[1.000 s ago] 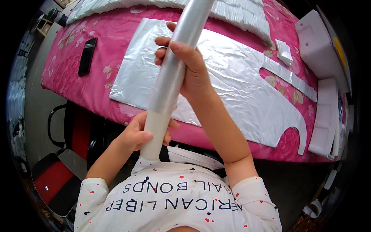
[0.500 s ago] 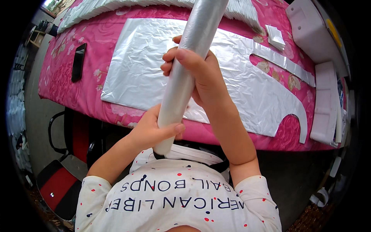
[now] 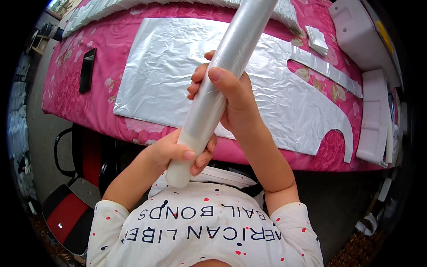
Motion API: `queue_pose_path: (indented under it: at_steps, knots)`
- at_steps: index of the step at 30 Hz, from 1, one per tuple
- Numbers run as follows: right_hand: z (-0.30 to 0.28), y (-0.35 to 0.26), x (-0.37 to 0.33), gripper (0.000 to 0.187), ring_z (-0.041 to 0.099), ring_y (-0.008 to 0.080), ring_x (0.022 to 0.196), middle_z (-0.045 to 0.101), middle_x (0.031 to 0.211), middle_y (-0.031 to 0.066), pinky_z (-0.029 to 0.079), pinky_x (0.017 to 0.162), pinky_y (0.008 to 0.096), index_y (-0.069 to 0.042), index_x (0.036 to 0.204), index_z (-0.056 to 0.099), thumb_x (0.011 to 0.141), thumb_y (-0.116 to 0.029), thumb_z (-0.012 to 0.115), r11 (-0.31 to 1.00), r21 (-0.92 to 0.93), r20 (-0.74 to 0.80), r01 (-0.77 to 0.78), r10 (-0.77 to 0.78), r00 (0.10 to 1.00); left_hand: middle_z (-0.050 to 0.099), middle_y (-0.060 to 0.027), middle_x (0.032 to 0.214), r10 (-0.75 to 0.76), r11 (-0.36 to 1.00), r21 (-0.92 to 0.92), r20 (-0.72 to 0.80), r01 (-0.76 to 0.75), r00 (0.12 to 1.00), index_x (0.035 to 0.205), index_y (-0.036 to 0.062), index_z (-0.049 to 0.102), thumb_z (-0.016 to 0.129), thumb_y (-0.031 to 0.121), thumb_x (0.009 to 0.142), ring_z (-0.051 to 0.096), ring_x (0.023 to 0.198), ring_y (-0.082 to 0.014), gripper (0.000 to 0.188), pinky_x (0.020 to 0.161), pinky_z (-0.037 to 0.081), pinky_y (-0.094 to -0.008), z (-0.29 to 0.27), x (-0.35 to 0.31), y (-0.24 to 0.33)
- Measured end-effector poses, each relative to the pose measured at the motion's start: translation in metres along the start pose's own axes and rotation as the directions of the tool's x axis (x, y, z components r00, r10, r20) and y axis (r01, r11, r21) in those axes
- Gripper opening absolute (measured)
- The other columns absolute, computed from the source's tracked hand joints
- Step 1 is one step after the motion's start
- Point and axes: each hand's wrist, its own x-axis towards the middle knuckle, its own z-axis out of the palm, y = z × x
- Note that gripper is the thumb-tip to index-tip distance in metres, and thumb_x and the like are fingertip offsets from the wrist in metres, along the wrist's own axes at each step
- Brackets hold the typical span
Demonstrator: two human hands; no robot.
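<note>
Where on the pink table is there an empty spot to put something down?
Bare pink cloth lies around the black phone, left of the silver sheet. The right end is crowded with white foam blocks.

- roll: silvery, glossy, white core end;
- surface: pink cloth, rose pattern;
- cut sheet: silver-white;
- phone: black;
- foam blocks: white

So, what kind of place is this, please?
Probably a small home workshop for cutting plastic film. A cut sheet lies on a pink floral table, both hands grip a film roll, and white foam blocks sit at the side.
</note>
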Motion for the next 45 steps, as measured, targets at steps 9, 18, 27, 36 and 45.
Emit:
queue_pose_path:
  at_steps: [9,18,27,36,45]
  knots:
    - [-0.024,0.050,-0.015,0.043,0.060,0.0170,0.080,0.058,0.088,0.0103,0.050,0.070,0.0305,0.003,0.106,0.043,0.077,-0.016,0.070,0.916,-0.401,-0.218,-0.019,-0.075,0.973,0.054,-0.0061,0.090,0.372,0.755,0.654,-0.479,0.041,0.795,0.117,0.0006,0.044,0.043,0.033,0.090,0.053,0.079,-0.0107,0.042,0.067,0.045,-0.0268,-0.012,0.018,-0.010]
    - [-0.092,0.015,0.019,0.056,0.055,0.0167,0.092,0.057,0.099,0.0104,0.046,0.080,0.0311,0.005,0.116,0.042,0.079,-0.028,0.068,0.937,-0.333,-0.293,-0.111,0.009,0.956,0.051,-0.0039,0.064,-0.196,0.918,0.229,-0.451,0.325,0.871,0.112,-0.0022,0.050,0.054,0.057,0.078,0.051,0.051,-0.0119,0.069,0.048,0.043,-0.0249,-0.033,-0.031,-0.011]
    - [-0.158,-0.047,0.042,0.023,0.052,0.0032,0.069,0.063,0.095,0.0032,0.041,0.060,0.0173,-0.005,0.104,0.060,0.086,-0.020,0.056,0.813,-0.510,-0.362,-0.280,0.092,0.928,0.050,-0.0043,0.059,-0.368,0.908,0.042,-0.396,0.417,0.841,0.108,-0.0040,0.053,0.062,0.061,0.070,0.050,0.048,-0.0124,0.076,0.046,0.042,-0.0247,-0.054,-0.068,-0.030]
    - [-0.150,-0.043,0.047,0.034,0.054,0.0048,0.061,0.061,0.083,0.0014,0.040,0.052,0.0179,-0.002,0.100,0.062,0.082,-0.030,0.062,0.638,-0.651,-0.232,-0.411,0.348,0.908,0.050,-0.0049,0.061,-0.393,0.915,-0.055,-0.334,0.399,0.857,0.109,-0.0039,0.053,0.063,0.059,0.070,0.050,0.049,-0.0129,0.074,0.046,0.042,-0.0247,-0.060,-0.072,-0.035]
    - [-0.138,-0.041,0.042,0.029,0.055,0.0040,0.057,0.058,0.068,-0.0011,0.041,0.049,0.0165,-0.003,0.091,0.061,0.088,-0.032,0.059,0.625,-0.602,-0.243,-0.497,0.449,0.860,0.052,-0.0047,0.066,-0.351,0.925,0.012,-0.362,0.381,0.863,0.111,-0.0041,0.052,0.071,0.049,0.068,0.052,0.052,-0.0117,0.071,0.049,0.043,-0.0228,-0.054,-0.068,-0.029]
